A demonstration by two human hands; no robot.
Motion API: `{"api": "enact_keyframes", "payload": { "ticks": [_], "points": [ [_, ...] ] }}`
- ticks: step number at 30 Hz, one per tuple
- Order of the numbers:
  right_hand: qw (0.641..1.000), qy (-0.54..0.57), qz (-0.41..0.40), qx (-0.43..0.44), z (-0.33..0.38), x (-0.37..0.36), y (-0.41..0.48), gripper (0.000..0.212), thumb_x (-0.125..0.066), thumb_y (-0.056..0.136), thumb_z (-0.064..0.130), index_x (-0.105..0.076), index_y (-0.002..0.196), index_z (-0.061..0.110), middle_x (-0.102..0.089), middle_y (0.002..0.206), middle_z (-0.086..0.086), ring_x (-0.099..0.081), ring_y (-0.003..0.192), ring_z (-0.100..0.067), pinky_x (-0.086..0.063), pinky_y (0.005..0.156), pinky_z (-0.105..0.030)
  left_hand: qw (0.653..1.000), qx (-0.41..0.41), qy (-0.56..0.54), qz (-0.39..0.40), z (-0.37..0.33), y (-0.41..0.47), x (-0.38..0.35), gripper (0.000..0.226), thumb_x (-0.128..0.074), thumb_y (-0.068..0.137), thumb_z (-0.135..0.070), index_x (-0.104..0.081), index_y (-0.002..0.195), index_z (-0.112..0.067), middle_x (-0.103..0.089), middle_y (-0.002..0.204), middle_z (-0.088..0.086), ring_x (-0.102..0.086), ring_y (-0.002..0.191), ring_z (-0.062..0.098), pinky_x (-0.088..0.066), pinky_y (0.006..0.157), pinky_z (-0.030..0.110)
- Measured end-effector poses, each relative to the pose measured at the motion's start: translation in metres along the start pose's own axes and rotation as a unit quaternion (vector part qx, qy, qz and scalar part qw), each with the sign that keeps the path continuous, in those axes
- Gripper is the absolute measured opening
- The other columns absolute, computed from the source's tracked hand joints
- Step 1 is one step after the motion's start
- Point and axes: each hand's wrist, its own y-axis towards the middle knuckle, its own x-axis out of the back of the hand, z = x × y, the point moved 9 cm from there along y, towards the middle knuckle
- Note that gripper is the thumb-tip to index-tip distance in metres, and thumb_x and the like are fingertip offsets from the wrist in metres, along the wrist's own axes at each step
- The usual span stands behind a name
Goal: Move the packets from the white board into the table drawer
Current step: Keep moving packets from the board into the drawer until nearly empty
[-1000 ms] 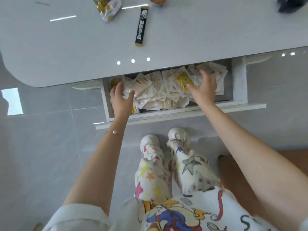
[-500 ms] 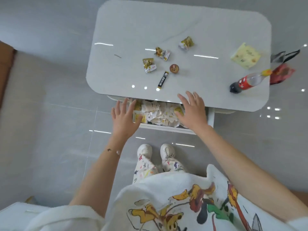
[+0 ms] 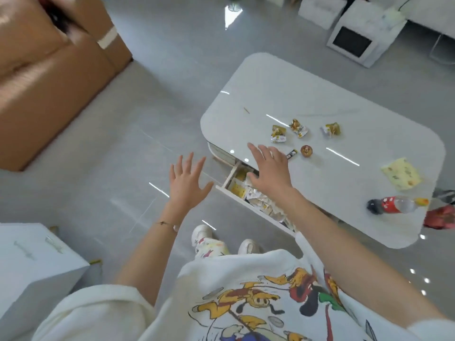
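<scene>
the packets lie heaped in the open drawer at the near edge of the white table. the right hand is over them, fingers straight and spread; whether it touches them i cannot tell. the left hand, fingers spread wide, is over the floor beside the drawer. small snacks and a bottle lie on the tabletop.

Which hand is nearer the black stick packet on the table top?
Right. The right hand spreads over the table edge, right beside the black stick packet. The left hand hangs over the floor, left of the drawer.
</scene>
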Motion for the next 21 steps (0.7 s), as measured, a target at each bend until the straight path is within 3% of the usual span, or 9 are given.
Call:
{"api": "enact_keyframes", "payload": {
  "ticks": [9, 14, 21],
  "points": [
    [0.987, -0.023, -0.006, 0.160, 0.204, 0.011, 0.064, 0.079, -0.057, 0.087, 0.036, -0.015, 0.153, 0.028, -0.039, 0.145, -0.002, -0.035, 0.129, -0.029, -0.026, 0.105, -0.040, 0.981, 0.161, -0.069, -0.079, 0.174, -0.042, 0.060, 0.075, -0.055, 0.088, -0.055, -0.021, 0.152, -0.033, -0.015, 0.161, 0.007, -0.004, 0.148, 0.033, -0.003, 0.118, 0.049],
    [0.977, -0.040, 0.001, 0.211, 0.315, -0.001, 0.096, 0.080, -0.058, 0.087, 0.039, -0.014, 0.153, 0.031, -0.038, 0.146, 0.000, -0.034, 0.130, -0.027, -0.027, 0.106, -0.040, 0.952, 0.258, -0.100, -0.132, 0.299, -0.078, 0.098, 0.075, -0.057, 0.088, -0.054, -0.023, 0.151, -0.033, -0.013, 0.161, 0.004, -0.002, 0.148, 0.032, -0.003, 0.118, 0.049],
    [0.959, -0.042, -0.015, 0.279, 0.464, -0.011, 0.130, 0.081, -0.060, 0.085, 0.040, -0.016, 0.153, 0.030, -0.037, 0.148, -0.002, -0.034, 0.132, -0.029, -0.025, 0.109, -0.041, 0.924, 0.336, -0.112, -0.144, 0.436, -0.123, 0.119, 0.076, -0.055, 0.088, -0.055, -0.021, 0.152, -0.033, -0.012, 0.161, 0.005, -0.002, 0.148, 0.032, -0.004, 0.118, 0.050]
  ]
}}
